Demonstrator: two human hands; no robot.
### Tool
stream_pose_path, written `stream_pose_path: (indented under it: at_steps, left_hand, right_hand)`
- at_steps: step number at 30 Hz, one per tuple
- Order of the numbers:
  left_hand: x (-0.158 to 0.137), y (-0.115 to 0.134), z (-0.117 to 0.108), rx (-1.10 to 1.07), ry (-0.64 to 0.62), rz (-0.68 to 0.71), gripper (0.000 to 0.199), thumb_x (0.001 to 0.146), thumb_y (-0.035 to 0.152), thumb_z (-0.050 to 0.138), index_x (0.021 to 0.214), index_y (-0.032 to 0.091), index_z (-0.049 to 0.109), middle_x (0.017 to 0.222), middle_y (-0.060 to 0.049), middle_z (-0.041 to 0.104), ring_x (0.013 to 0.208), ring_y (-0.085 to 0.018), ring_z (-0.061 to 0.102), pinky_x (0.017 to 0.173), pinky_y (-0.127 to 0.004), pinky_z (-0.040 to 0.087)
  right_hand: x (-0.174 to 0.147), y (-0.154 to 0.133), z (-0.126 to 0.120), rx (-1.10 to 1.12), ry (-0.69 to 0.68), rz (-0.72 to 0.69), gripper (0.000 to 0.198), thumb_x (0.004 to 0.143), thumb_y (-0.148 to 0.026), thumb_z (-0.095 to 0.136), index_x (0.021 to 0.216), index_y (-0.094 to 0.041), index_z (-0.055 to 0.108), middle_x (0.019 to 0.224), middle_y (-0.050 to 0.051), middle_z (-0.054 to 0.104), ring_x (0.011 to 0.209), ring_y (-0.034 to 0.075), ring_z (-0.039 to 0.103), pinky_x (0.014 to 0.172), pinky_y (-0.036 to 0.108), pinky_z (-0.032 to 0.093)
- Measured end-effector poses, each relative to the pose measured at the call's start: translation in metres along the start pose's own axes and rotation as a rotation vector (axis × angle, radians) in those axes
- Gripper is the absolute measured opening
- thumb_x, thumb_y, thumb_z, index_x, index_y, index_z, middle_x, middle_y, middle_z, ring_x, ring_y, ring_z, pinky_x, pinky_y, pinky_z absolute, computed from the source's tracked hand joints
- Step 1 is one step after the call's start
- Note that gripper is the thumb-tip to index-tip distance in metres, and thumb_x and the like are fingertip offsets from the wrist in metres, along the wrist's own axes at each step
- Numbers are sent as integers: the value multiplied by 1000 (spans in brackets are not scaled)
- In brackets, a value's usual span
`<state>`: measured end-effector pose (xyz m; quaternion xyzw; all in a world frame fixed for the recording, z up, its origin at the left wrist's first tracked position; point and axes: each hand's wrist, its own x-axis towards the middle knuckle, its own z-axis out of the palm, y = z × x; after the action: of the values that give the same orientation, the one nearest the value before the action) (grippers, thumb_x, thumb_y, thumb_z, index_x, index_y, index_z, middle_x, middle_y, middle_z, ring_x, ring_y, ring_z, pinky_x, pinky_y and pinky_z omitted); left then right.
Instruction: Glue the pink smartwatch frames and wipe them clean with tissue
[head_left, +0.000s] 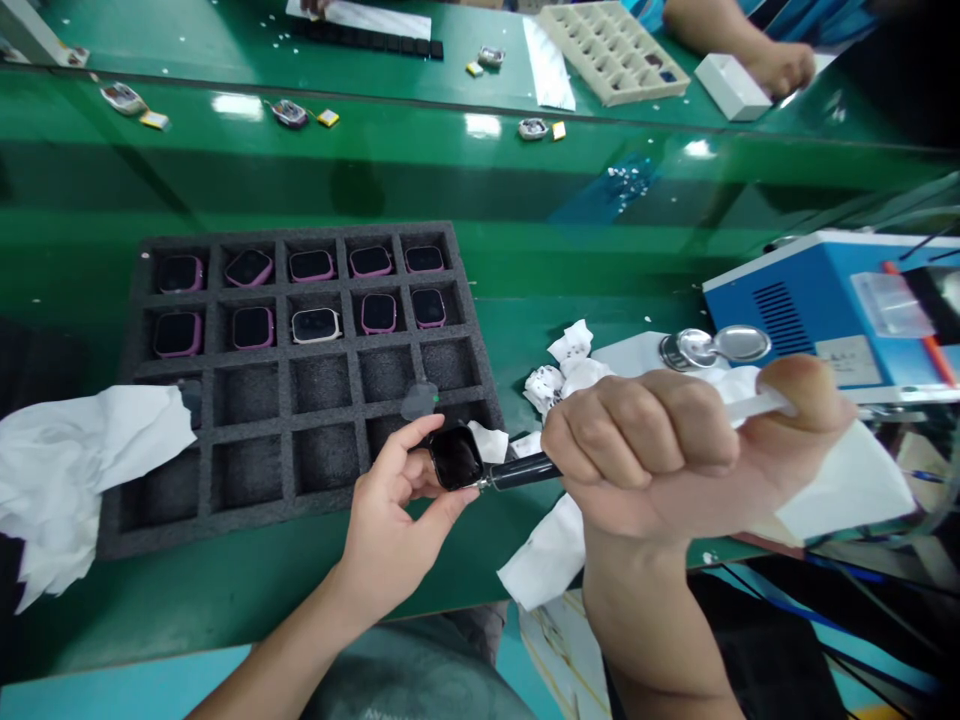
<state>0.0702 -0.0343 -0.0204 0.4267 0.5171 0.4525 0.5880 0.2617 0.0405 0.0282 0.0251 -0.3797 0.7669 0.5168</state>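
Observation:
My left hand [397,510] grips a smartwatch body [456,457] with a dark screen between fingers and thumb, over the front right part of the black foam tray [247,505]. In my right hand [660,450] is a black pen-shaped tool [525,470], its metal tip against the watch's lower right edge. The fingers wrap round the tool, and the thumb lies at its pale rear end. Behind the watch lies a small clear film [420,400] with a green dot. Several watches, mostly purple-framed, sit in the tray's two back rows.
White cloths [97,450] drape over the tray's left side. Crumpled wipes [562,375] and an opened metal tin [686,349] lie to the right, before a blue machine [795,310]. Across the bench are small watch parts [289,113], a beige tray [611,50] and another person's hand [784,70].

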Motion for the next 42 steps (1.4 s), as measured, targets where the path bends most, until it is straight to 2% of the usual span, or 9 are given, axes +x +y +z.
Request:
stream_pose_path:
  at_steps: [19,24,30,34,36,39,40,42]
  left_hand:
    - [-1,-3,-2,-22,6,-20,58,83,17,79,136,19,55,94,-4,80,86,-17,76,75,-26,60]
    - [-1,-3,-3,-35,5,-29,59,83,18,80,136,19,55,94,-4,80,88,-18,76,77,-27,60]
    - [-1,-2,-4,-24,20,-30,59,83,18,80,136,20,56,96,-4,80,86,-18,76,75,-26,60]
    - [0,0,-3,-18,28,-24,58,82,17,80,135,19,56,88,-2,79,81,-17,75,73,-26,61]
    - [0,0,-3,3,22,-4,56,82,16,79,134,19,57,87,-2,80,78,-16,75,73,-25,61]
    - [-1,-1,-4,75,-22,49,52,82,13,78,131,19,59,89,-2,81,79,-15,76,75,-25,62]
    - [-1,-2,-5,101,-37,65,51,82,12,77,129,20,59,90,-2,82,79,-15,77,76,-24,62]
    - [-1,-3,-6,147,-66,90,50,82,11,77,128,21,60,94,-2,82,81,-15,78,77,-24,62]
  right_hand:
    - [-5,-5,-7,-38,-12,14,59,96,-55,47,53,-23,21,49,-7,19,42,9,18,45,34,23]
    - [-6,-5,-6,-16,-25,-4,61,93,-59,49,53,-23,21,49,-7,19,42,9,17,44,34,22]
    - [-8,-5,-6,-13,78,1,59,98,-48,46,53,-23,19,48,-7,18,42,9,14,45,34,20]
    - [-8,-6,-6,-11,3,-41,58,94,-53,48,51,-24,21,46,-7,19,41,8,17,44,33,22]
    - [-9,-7,-3,-1,66,-79,56,95,-54,37,53,-24,16,47,-6,18,42,8,21,46,31,26]
    - [-10,-6,3,30,277,-155,55,99,-54,22,54,-24,10,49,-5,15,43,8,20,51,32,30]
    - [-10,-5,4,38,311,-183,58,100,-54,26,54,-24,9,49,-5,14,43,8,17,51,32,30]
    - [-7,-3,4,35,262,-230,64,98,-53,43,51,-24,12,47,-7,15,42,8,12,48,32,28]
